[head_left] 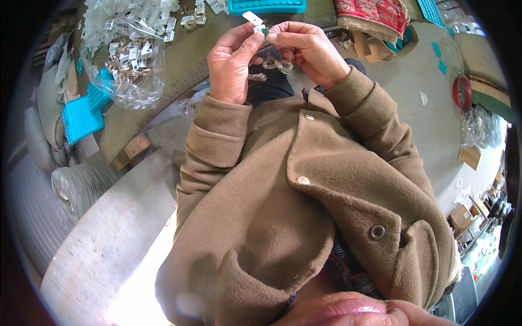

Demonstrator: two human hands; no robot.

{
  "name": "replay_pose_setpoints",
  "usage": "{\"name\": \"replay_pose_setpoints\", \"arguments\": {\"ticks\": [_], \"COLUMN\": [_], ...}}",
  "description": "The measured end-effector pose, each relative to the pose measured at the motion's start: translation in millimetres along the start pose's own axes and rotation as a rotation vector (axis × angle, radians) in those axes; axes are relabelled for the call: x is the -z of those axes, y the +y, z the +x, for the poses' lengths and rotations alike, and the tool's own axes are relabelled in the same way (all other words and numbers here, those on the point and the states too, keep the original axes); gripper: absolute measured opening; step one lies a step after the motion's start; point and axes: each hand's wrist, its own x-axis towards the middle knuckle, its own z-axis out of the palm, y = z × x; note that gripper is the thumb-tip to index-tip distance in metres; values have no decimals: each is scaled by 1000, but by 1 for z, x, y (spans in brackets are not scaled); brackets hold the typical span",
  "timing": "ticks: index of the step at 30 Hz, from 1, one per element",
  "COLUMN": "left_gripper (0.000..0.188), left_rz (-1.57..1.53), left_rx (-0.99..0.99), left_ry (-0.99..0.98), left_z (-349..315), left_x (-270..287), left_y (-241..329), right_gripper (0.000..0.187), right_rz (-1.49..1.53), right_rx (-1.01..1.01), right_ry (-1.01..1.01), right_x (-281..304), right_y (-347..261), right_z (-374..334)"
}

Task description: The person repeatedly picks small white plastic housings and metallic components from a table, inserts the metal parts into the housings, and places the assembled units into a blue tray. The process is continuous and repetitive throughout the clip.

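Note:
My left hand [232, 62] is closed, pinching a small white plastic casing [252, 18] between thumb and fingers at the top of the view. My right hand [310, 51] meets it there, its thumb and forefinger closed on a tiny green part [265, 31] that looks like a circuit board. This part sits against the casing, and whether it is inside cannot be told. Below the fingertips hangs a bundle of thin coiled cable [278, 65], apparently joined to the green part. The right hand's other fingers are curled and partly hidden.
On the table's left lie a heap of translucent white plastic pieces [119, 24] and a clear bag [141, 87] of white parts with cables. Blue ribbed trays [81, 120] lean at the left edge; another blue tray [266, 6] lies at the back. Right of my hands is red patterned cloth [372, 19].

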Motion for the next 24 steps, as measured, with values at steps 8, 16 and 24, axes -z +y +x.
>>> {"name": "replay_pose_setpoints", "arguments": {"ticks": [8, 16, 24], "left_gripper": [26, 26, 20], "left_rz": [265, 252, -303], "left_rx": [-240, -17, 297], "left_ry": [41, 18, 90], "left_z": [-10, -9, -5], "left_x": [-15, -8, -5], "left_y": [-6, 2, 9], "right_gripper": [10, 16, 16], "right_rz": [-182, -750, -553], "right_rx": [147, 345, 542], "right_ry": [84, 99, 197], "right_x": [-3, 0, -18], "right_y": [1, -3, -14], "right_z": [1, -5, -20]}}
